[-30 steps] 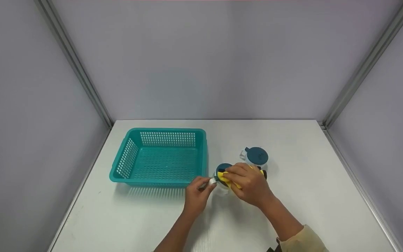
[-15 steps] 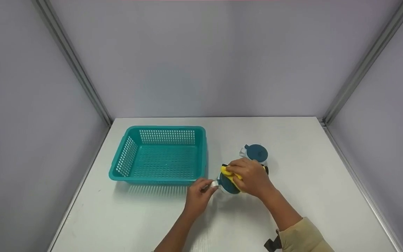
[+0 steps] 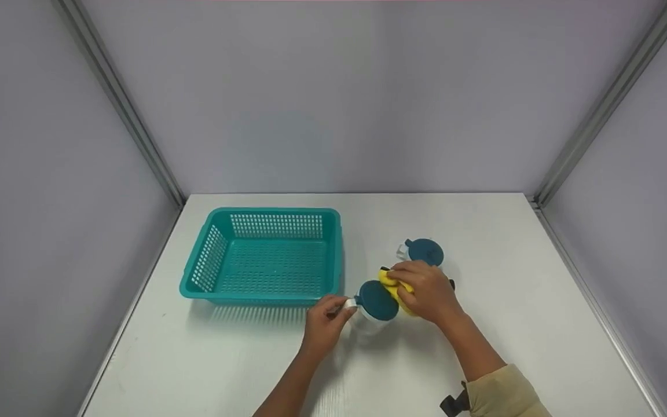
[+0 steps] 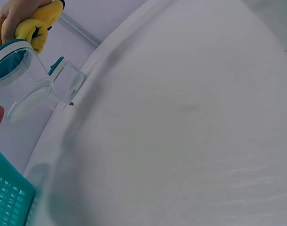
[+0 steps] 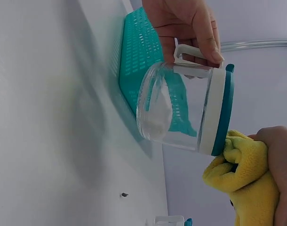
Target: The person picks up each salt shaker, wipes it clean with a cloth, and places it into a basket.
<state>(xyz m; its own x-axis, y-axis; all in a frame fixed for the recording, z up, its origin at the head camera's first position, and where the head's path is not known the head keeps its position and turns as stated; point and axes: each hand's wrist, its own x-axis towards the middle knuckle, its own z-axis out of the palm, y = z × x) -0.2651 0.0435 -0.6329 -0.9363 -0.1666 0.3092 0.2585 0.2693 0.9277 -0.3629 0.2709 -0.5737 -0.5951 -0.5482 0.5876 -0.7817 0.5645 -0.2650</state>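
In the head view, my left hand (image 3: pixel 323 325) pinches the white handle of a clear glass jar with a flat blue-green lid (image 3: pixel 378 301). The right wrist view shows the jar (image 5: pixel 181 110) from the side, its see-through body below a white collar. My right hand (image 3: pixel 429 292) grips a bunched yellow cloth (image 3: pixel 398 291) with dark edging. That cloth (image 5: pixel 247 174) lies right at the lid's edge, on the side away from the handle. Behind my right hand stands a second lidded jar (image 3: pixel 426 252) of the same kind, partly hidden by the hand.
Left of the hands, a teal plastic basket (image 3: pixel 333 255) with perforated walls stands on the white table (image 3: pixel 217 359); its near right corner is close to my left hand. Grey panels (image 3: pixel 333 104) enclose the table at the back and sides.
The cloth in my right hand has moved from on top of the lid to its right edge, uncovering the lid. My left hand keeps the handle, and the jar has shifted slightly.
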